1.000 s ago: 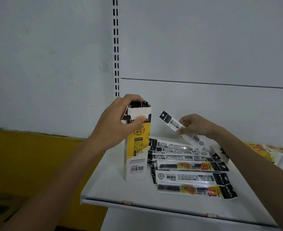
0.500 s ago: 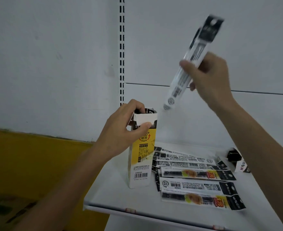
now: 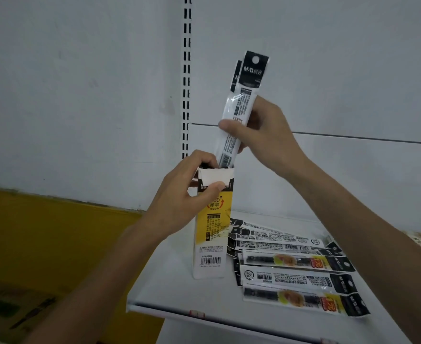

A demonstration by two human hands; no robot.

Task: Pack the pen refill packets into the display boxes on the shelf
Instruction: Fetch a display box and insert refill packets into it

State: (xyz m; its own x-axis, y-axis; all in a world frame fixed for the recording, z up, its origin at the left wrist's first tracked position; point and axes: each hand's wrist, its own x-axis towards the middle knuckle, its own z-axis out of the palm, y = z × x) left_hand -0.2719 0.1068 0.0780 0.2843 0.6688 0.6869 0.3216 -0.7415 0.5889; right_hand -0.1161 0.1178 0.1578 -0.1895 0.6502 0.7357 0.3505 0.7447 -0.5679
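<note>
Firmly, left hand (image 3: pixel 179 197) fingers (image 3: pixel 214 187) clamp top of upright display box (image 3: pixel 212 239) on shelf (image 3: pixel 167 291); right hand (image 3: pixel 266 137) fingers (image 3: pixel 229 126) pinch refill packet (image 3: pixel 244 105), lower end in box; loose packets (image 3: pixel 291 276) right.

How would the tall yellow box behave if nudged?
Probably tips easily: the yellow box stands tall on a narrow base. Likely light thin card, judging by its folded flap. The left hand gripping its top likely steadies it.

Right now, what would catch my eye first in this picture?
The right hand holds a black-topped pen refill packet upright, its lower end at the open top of a yellow-and-white display box, which the left hand grips on the white shelf. To the box's right, more packets lie flat in a fanned row.
</note>
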